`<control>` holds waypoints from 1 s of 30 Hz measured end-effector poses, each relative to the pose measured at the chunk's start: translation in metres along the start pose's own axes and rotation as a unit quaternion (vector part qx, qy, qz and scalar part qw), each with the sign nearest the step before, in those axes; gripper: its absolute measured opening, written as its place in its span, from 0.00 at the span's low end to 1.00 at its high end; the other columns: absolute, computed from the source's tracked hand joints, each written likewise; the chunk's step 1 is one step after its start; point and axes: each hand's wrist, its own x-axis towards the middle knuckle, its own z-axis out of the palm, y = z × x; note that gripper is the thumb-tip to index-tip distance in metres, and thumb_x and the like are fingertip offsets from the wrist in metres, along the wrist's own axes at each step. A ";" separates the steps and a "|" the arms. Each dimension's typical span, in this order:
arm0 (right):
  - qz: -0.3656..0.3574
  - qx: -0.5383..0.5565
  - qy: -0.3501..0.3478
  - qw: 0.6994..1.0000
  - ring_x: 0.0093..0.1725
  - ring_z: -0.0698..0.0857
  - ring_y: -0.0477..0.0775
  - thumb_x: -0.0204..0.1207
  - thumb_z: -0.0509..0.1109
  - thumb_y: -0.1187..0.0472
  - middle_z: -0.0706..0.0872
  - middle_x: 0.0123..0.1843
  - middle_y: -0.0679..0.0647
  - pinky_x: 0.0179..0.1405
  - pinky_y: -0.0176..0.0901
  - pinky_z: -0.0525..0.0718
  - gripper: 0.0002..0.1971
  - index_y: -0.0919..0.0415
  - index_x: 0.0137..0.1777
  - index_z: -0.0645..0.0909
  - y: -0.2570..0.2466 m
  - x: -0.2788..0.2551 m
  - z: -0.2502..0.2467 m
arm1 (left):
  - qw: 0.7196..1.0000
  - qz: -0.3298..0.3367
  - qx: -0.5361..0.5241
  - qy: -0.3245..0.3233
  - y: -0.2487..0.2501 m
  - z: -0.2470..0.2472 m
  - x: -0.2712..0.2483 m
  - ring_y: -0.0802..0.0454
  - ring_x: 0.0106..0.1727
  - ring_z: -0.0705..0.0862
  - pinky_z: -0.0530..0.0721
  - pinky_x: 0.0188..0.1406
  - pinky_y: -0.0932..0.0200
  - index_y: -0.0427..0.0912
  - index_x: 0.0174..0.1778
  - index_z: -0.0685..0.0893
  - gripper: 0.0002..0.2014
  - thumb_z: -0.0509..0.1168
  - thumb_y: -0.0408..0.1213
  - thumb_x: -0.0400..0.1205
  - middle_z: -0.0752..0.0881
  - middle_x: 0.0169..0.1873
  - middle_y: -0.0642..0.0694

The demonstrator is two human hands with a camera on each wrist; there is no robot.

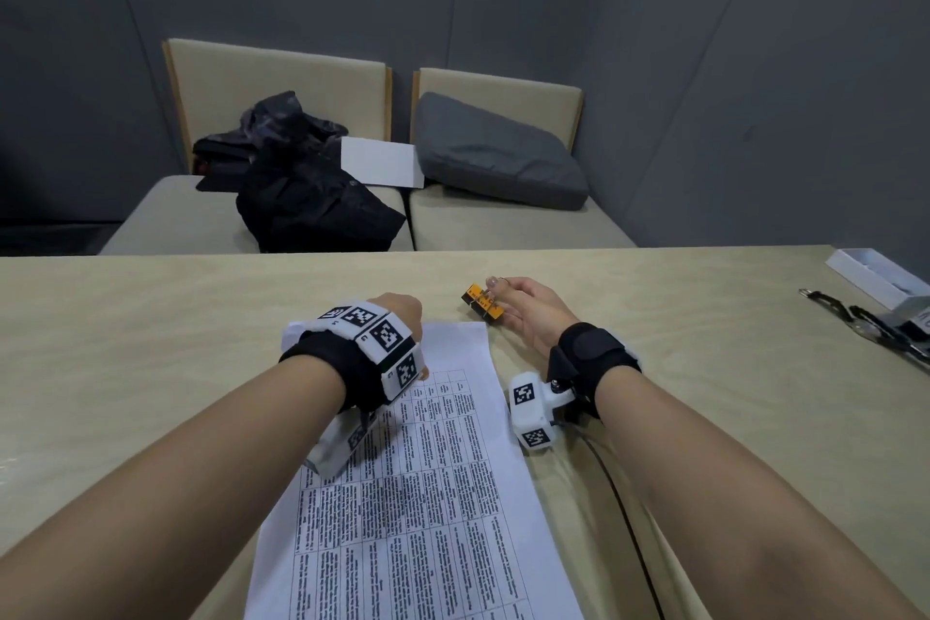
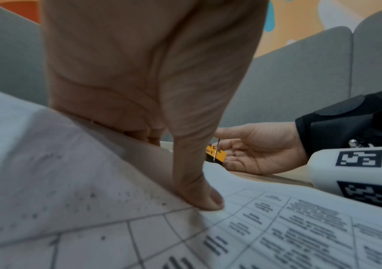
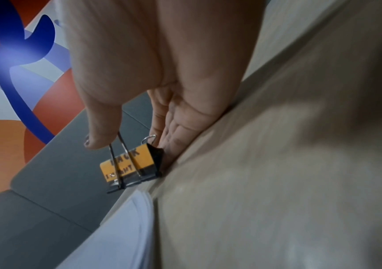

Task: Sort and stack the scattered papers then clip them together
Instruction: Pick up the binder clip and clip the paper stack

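Nearest you, the papers (image 1: pixel 428 493) lie in one squared stack on the table (image 1: pixel 151 342), long edge running away from you, printed grid facing up. Your left hand (image 1: pixel 397 317) rests on the stack's far end: the thumb (image 2: pixel 199 193) presses flat on the top sheet, and the fingers curl over the far left corner, where the left wrist view shows the paper lifted a little. That looks like a grip on the stack, so hold it there and the sheets should stay aligned.

Just past the stack's far right corner sits the clip (image 1: pixel 482 301), orange and black, on the table and not touching the paper. Your right hand (image 1: pixel 528 312) is closing on it: the thumb tip bears on one wire handle, the fingers lie against the other side. I judge this a pinch just forming, not yet a squeeze.

Take both handles squarely before you press, or the clip may twist out. Open it wide, slide it over the far edge of the stack beside your left hand, push it fully home, then ease off slowly.
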 end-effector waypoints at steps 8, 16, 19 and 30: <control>-0.017 -0.225 -0.031 0.974 0.50 0.88 0.52 0.73 0.77 0.61 0.86 0.58 0.65 0.52 0.44 0.87 0.22 0.68 0.64 0.77 -0.030 -0.009 0.000 | 0.994 0.031 0.062 0.084 0.007 0.012 -0.013 0.44 0.42 0.83 0.76 0.41 0.54 0.40 0.53 0.80 0.17 0.74 0.44 0.74 0.85 0.41 0.45; -0.114 -0.319 -0.136 0.931 0.51 0.86 0.50 0.71 0.78 0.68 0.87 0.54 0.56 0.49 0.30 0.85 0.23 0.67 0.65 0.78 -0.080 -0.043 0.017 | 0.983 0.044 0.060 0.167 0.008 0.026 -0.028 0.43 0.54 0.84 0.68 0.48 0.52 0.40 0.57 0.73 0.14 0.68 0.38 0.79 0.86 0.48 0.46; -0.152 -0.427 -0.153 0.878 0.48 0.81 0.47 0.65 0.83 0.66 0.86 0.52 0.52 0.41 0.22 0.80 0.24 0.66 0.61 0.81 -0.081 -0.049 0.024 | 0.979 0.045 0.059 0.188 0.007 0.029 -0.033 0.41 0.57 0.83 0.70 0.52 0.51 0.40 0.57 0.73 0.16 0.69 0.39 0.79 0.86 0.53 0.43; -0.187 -0.398 -0.141 0.887 0.29 0.80 0.35 0.61 0.86 0.66 0.89 0.45 0.55 0.34 0.28 0.79 0.17 0.62 0.46 0.82 -0.075 -0.054 0.026 | 0.979 0.038 0.057 0.194 0.008 0.032 -0.031 0.41 0.59 0.82 0.71 0.57 0.50 0.40 0.59 0.72 0.18 0.69 0.40 0.78 0.85 0.55 0.44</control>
